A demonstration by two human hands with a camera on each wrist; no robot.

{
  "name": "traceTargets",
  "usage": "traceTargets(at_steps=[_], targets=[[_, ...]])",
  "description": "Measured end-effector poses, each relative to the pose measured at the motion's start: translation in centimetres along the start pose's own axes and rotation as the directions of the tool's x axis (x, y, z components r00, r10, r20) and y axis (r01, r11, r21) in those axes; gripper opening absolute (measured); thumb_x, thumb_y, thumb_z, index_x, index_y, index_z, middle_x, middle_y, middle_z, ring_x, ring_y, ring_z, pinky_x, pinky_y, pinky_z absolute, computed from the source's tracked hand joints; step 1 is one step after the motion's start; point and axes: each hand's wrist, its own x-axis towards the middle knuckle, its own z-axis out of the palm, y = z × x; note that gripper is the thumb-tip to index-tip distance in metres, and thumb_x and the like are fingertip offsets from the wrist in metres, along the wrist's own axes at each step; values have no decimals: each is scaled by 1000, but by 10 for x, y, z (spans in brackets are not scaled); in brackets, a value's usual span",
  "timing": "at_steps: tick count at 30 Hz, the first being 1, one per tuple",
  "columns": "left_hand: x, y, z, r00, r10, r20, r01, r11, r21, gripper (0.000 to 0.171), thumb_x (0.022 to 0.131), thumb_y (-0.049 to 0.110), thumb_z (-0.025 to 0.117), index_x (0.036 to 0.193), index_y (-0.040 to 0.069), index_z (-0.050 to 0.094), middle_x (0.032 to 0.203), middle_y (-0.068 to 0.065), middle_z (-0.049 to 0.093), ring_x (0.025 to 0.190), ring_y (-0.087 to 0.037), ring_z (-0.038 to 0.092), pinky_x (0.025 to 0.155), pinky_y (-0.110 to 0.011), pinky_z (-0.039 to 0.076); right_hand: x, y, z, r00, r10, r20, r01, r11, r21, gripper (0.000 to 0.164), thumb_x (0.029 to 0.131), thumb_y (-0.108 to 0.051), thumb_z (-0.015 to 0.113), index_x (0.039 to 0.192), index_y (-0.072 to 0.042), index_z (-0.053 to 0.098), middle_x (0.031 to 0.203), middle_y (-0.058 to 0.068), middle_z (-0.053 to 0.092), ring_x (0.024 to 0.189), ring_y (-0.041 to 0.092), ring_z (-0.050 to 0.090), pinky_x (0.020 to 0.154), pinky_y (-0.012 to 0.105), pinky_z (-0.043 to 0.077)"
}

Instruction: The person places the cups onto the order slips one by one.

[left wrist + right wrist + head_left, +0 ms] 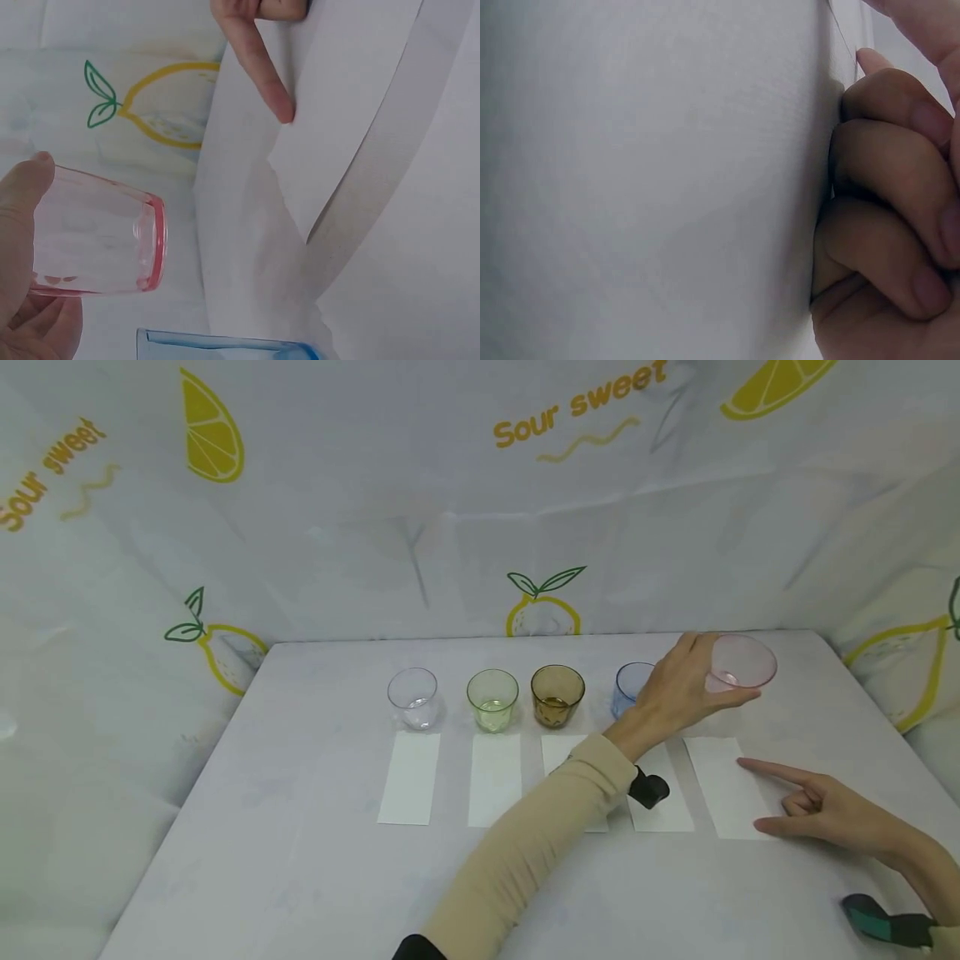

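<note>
My left hand (671, 689) grips a pink-tinted glass (742, 667) by its side, thumb and fingers around it, at the back right of the table. In the left wrist view the glass lies sideways across the picture, its thick pink base (159, 244) away from the palm. A blue glass (627, 693) stands just left of this hand and is partly hidden by it. My right hand (832, 810) rests at the rightmost white paper strip (722, 785). Its straight index finger touches the strip's right edge and its thumb lies lower down; the other fingers are curled against the table.
Left of the blue glass, a brown glass (557, 695), a green glass (492, 700) and a clear glass (413, 697) stand in a row. More paper strips (410, 779) lie before them, some partly under my left sleeve (525, 852). A lemon-print cloth (337, 527) hangs behind the table.
</note>
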Motion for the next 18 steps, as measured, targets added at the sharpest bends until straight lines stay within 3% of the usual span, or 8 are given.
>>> traceTargets(at_steps=[7,18], targets=[[-2,4,-8,1000,11,13,-11,1000,-7,81,87,62,72,152,22,43,142,11,51,125,4,52,98,-4,42,0,2,-2,1000,-3,2,3,1000,-14,84,95,-12,71,161,-39,26,64,11,22,52,20,23,53,35,27],[-10,5,-16,999,37,14,-37,999,-11,84,85,62,74,154,26,41,147,13,50,129,5,50,100,-6,42,3,3,-2,1000,11,6,-10,997,-73,87,95,-16,72,164,-33,22,64,8,23,53,13,28,63,25,25]])
